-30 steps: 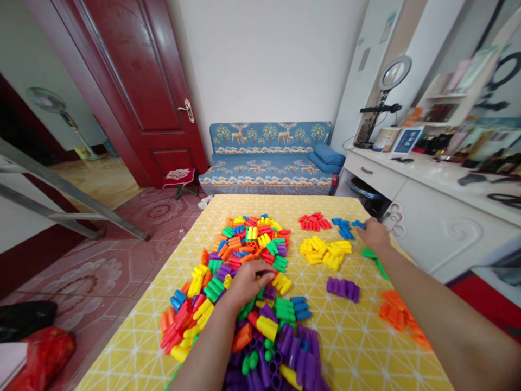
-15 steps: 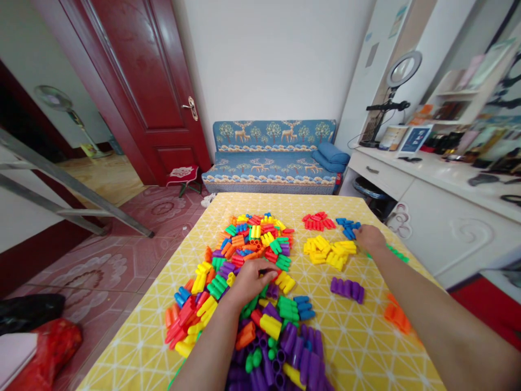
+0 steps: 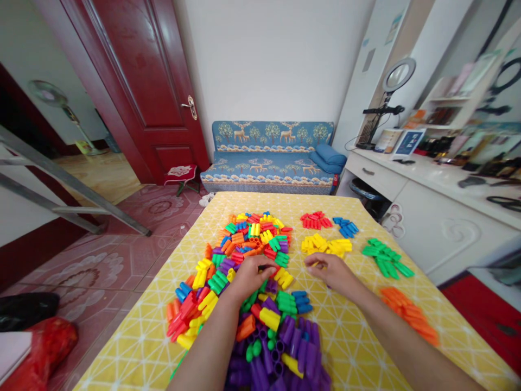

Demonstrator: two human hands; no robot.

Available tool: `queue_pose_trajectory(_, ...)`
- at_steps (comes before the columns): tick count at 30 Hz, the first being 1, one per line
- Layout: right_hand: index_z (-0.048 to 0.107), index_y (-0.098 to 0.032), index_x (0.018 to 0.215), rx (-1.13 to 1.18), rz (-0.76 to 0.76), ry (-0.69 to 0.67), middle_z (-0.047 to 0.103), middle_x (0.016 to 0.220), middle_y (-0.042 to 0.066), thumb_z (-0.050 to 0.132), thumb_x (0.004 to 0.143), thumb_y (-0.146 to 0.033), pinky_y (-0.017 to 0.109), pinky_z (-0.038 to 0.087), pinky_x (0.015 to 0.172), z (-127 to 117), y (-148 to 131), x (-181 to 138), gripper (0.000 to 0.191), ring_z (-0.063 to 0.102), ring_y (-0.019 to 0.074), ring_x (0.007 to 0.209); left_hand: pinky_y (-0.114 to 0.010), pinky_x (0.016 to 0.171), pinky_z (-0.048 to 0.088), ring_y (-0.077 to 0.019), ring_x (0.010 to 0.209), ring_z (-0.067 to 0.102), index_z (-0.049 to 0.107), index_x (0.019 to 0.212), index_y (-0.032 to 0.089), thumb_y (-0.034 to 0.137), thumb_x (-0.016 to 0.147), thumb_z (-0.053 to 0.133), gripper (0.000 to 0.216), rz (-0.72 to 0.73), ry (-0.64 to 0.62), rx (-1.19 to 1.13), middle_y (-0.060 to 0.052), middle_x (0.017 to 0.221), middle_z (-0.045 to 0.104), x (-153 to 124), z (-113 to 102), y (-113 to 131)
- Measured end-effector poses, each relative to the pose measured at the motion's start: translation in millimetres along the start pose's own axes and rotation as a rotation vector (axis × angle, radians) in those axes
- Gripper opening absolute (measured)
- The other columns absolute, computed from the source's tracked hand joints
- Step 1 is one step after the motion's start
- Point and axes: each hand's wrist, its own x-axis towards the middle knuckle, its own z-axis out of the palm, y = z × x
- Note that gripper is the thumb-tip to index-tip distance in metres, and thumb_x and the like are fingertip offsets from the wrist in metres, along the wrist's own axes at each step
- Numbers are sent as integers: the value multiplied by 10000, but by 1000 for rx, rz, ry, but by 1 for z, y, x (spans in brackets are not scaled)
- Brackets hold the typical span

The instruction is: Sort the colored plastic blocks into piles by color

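Note:
My left hand point(image 3: 253, 276) is over the mixed pile of colourful plastic tube blocks point(image 3: 240, 239). Its thumb and fingertips are pinched together beside a yellow block point(image 3: 284, 278); what they hold, if anything, is hidden. My right hand point(image 3: 332, 273) hovers right of the pile, just in front of the yellow group point(image 3: 323, 245). Its fingers are curled with a gap at the thumb, and nothing shows between them. It partly covers the purple group. Sorted by colour farther off are the red group point(image 3: 315, 220), blue group point(image 3: 345, 227), green group point(image 3: 387, 257) and orange group point(image 3: 409, 314).
A yellow patterned cloth point(image 3: 354, 347) covers the table. Many purple blocks point(image 3: 301, 347) are heaped at the near edge. Beyond the table is a blue sofa point(image 3: 268, 163); a white dresser point(image 3: 443, 201) stands to the right and a metal ladder point(image 3: 81, 209) to the left.
My right hand has left the blue group and come back left and nearer, towards my left hand. The green group is now uncovered. My left hand has stayed nearly in place.

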Motion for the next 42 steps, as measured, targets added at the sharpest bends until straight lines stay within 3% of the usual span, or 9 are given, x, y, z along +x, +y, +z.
queue_pose_trajectory(3,730,-244,928,48,-84,-202,712,915,29,600,618,-135,330,492,757,11,-14,-29,354,619,198,794,-288,781,498,-198,851,663,741,933,185,332,857,584,229,-8,3,1,-63,903,733,0,0,0)
queue_pose_trajectory(6,722,-280,983,-21,-166,-267,688,967,25,566,561,-54,347,458,847,17,-21,-45,503,598,221,917,-284,782,495,-199,856,664,742,930,187,323,853,591,217,-6,6,-2,-56,900,734,0,0,-1)
queue_pose_trajectory(13,687,-278,1062,-59,-113,-211,615,1000,41,550,576,-32,316,450,828,34,-21,-57,562,574,209,945,-279,779,489,-195,853,663,743,934,188,298,851,599,199,-2,7,1,-57,902,732,0,0,0)
queue_pose_trajectory(18,679,-299,1085,-26,-119,-226,618,1032,40,608,649,-93,337,441,865,27,-22,-56,488,571,222,978,-283,781,491,-195,851,663,743,936,186,290,849,601,196,-6,9,1,-60,910,733,-1,0,0)
queue_pose_trajectory(22,707,-256,952,38,-87,-292,665,905,32,557,812,-258,307,459,758,15,-16,-51,205,606,209,848,-286,785,494,-198,855,664,743,933,185,304,848,603,202,-15,12,-10,-63,907,733,0,0,-1)
queue_pose_trajectory(25,688,-216,827,27,-9,-308,670,758,20,475,865,-305,280,436,639,11,-7,-48,234,598,189,705,-281,776,494,-194,845,665,743,926,182,308,850,598,207,-16,12,-12,-60,894,733,0,0,0)
queue_pose_trajectory(32,676,-208,935,-260,77,-143,658,909,45,587,760,-273,295,418,723,12,-9,-61,206,598,195,814,-270,774,492,-186,845,663,743,933,186,303,848,604,201,-12,17,-19,-54,910,734,0,1,-2)
queue_pose_trajectory(37,656,-243,1014,-316,24,-220,630,949,24,641,651,-168,280,401,758,10,-14,-68,371,589,193,880,-269,780,491,-186,855,664,742,933,190,275,846,604,184,-14,19,-20,-54,909,734,0,1,-2)
queue_pose_trajectory(42,636,-236,994,-324,13,-284,608,942,13,602,636,-115,248,387,703,10,-17,-65,380,585,164,826,-263,775,491,-183,850,665,741,933,186,241,840,603,175,-21,14,-14,-54,905,733,0,1,-1)
